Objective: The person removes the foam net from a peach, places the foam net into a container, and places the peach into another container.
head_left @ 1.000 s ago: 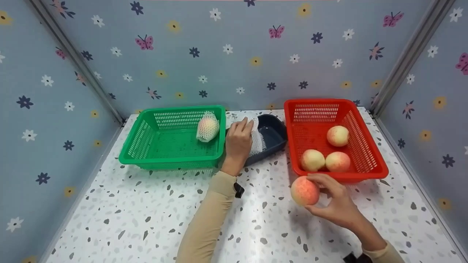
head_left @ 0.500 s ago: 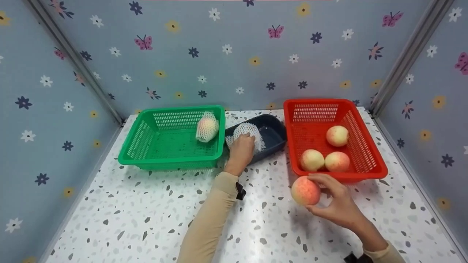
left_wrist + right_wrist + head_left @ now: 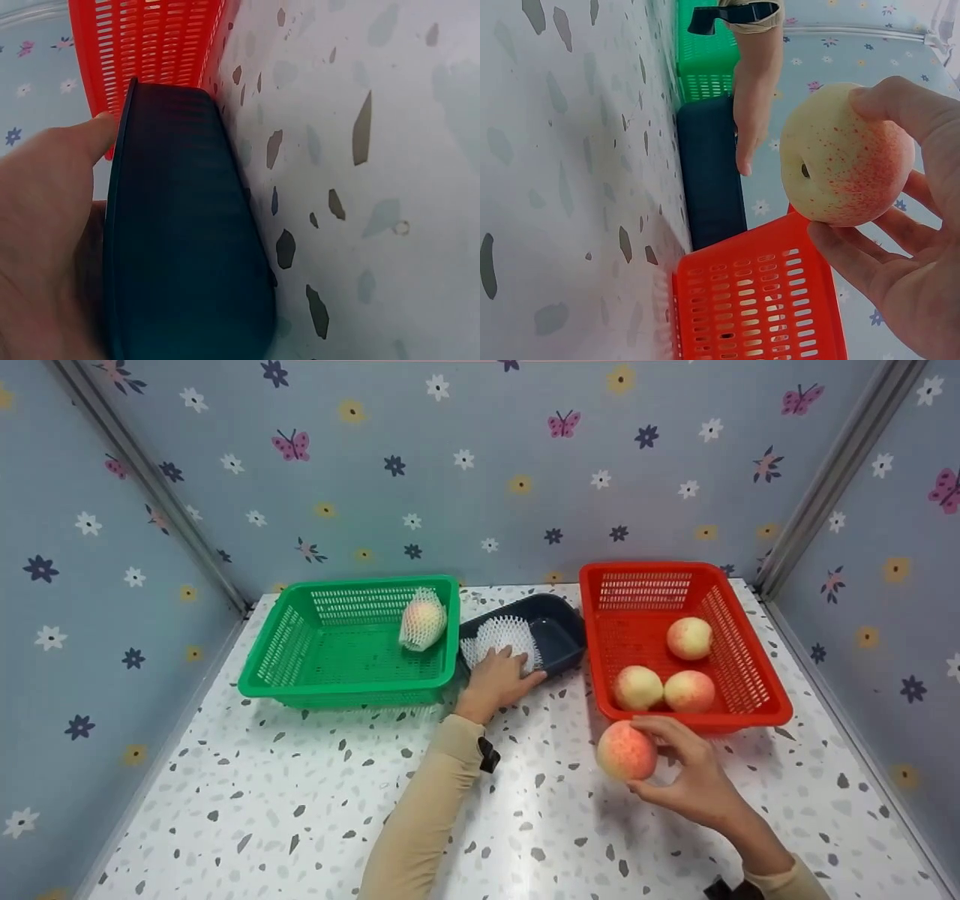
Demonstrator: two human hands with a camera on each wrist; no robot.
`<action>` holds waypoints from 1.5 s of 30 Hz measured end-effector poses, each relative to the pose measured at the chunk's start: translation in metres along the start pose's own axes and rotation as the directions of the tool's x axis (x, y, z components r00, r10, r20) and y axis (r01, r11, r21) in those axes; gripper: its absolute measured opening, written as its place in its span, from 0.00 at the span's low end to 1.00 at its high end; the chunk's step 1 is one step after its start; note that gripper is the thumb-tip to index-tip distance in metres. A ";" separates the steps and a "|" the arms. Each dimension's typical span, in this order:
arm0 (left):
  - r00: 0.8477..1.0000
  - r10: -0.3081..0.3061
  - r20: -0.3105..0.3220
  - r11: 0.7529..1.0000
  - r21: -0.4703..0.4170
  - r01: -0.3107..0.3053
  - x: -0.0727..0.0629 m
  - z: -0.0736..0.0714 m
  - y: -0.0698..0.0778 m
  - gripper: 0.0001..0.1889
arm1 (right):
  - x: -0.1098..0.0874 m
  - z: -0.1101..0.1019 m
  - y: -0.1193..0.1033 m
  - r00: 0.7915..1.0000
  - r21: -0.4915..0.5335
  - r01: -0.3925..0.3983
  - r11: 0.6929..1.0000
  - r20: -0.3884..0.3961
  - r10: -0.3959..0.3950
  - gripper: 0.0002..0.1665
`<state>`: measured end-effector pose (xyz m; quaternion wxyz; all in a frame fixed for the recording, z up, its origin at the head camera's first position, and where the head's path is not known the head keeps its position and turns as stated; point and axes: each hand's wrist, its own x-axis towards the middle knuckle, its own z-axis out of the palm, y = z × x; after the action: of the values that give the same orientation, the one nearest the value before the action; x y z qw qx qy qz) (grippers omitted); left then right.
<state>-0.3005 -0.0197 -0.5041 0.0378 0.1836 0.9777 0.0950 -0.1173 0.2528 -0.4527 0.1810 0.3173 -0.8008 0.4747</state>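
Observation:
In the head view my right hand (image 3: 690, 780) holds a peach (image 3: 627, 751) between thumb and fingertips, above the table in front of the red basket. The right wrist view shows the same peach (image 3: 847, 155), yellow with a red-speckled side. My left hand (image 3: 499, 681) reaches over the near rim of a dark blue tray (image 3: 559, 637), its thumb spread to the right. Its fingers touch white foam fruit nets (image 3: 508, 631) lying inside; some fingertips are hidden. From the left wrist, the tray's outer wall (image 3: 180, 225) hides the nets.
A green basket (image 3: 352, 690) at left contains one peach in a foam net (image 3: 423, 622). The red basket (image 3: 686, 720) at right contains three bare peaches, one of them a peach (image 3: 690, 638) farther back. A patterned wall (image 3: 450, 472) rises behind.
My left hand has drawn back from the tray's far side toward its near rim, uncovering the nets, and its thumb has spread out. The right hand with the peach stays nearly still.

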 end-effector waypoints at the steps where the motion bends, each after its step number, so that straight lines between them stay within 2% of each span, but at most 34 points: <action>1: 1.000 -0.002 0.027 1.000 0.011 0.001 0.000 0.000 0.000 0.37 | 0.000 0.000 0.000 1.000 -0.002 0.003 1.000 -0.001 -0.003 0.44; 5: 0.994 -0.039 0.107 0.999 0.009 0.038 0.000 0.000 0.000 0.37 | -0.001 0.000 0.001 1.000 -0.004 -0.001 1.000 -0.003 0.001 0.44; 9: 0.986 -0.074 0.149 0.997 0.009 0.074 0.000 -0.001 0.002 0.38 | -0.002 -0.001 0.002 1.000 -0.003 -0.020 1.000 -0.006 0.020 0.44; 14: 0.980 -0.100 0.175 0.995 0.031 0.096 0.000 0.001 0.005 0.39 | -0.003 -0.001 0.002 0.999 -0.011 -0.035 0.999 -0.008 0.035 0.43; 18: 0.978 -0.115 0.171 0.993 0.031 0.111 0.000 0.002 0.007 0.39 | -0.003 -0.001 0.002 0.999 -0.004 -0.042 0.999 0.000 0.042 0.43; 22: 0.987 -0.110 0.119 0.993 0.062 0.103 0.000 0.006 0.007 0.38 | -0.003 -0.001 0.001 0.999 -0.002 -0.046 0.999 0.004 0.046 0.43; 26: 0.997 -0.080 -0.001 0.992 0.094 0.080 0.000 0.014 0.005 0.35 | -0.003 -0.003 0.000 0.999 -0.008 -0.046 0.999 -0.005 0.046 0.44; 30: 0.989 -0.041 -0.140 0.996 0.074 0.052 -0.002 0.020 0.002 0.32 | -0.002 -0.004 0.000 0.999 -0.009 -0.047 0.999 -0.013 0.047 0.44; 33: 0.969 -0.006 -0.248 0.996 0.083 0.028 -0.004 0.023 0.000 0.30 | 0.000 -0.006 -0.002 0.999 -0.009 -0.049 0.999 -0.012 0.049 0.44; 35: 0.948 0.015 -0.317 0.995 0.102 0.019 -0.005 0.025 -0.001 0.29 | 0.002 -0.009 -0.003 0.999 -0.010 -0.046 0.999 -0.013 0.046 0.44; 39: 0.888 0.057 -0.457 0.994 0.112 -0.006 -0.009 0.031 -0.001 0.25 | 0.006 -0.019 -0.004 0.998 -0.056 -0.052 0.997 -0.036 0.050 0.43; 43: 0.838 0.090 -0.538 0.994 0.094 -0.047 -0.014 0.030 0.003 0.22 | 0.011 -0.036 -0.004 0.988 -0.143 -0.111 0.983 -0.123 0.094 0.43; 45: 0.827 0.099 -0.553 0.995 0.082 -0.065 -0.016 0.027 0.005 0.21 | 0.012 -0.047 0.005 0.973 -0.158 -0.167 0.973 -0.188 0.137 0.43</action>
<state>-0.2806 -0.0162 -0.5285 -0.2577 0.1909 0.9400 0.1166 -0.1302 0.2918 -0.4262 0.2409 0.1947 -0.8419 0.4420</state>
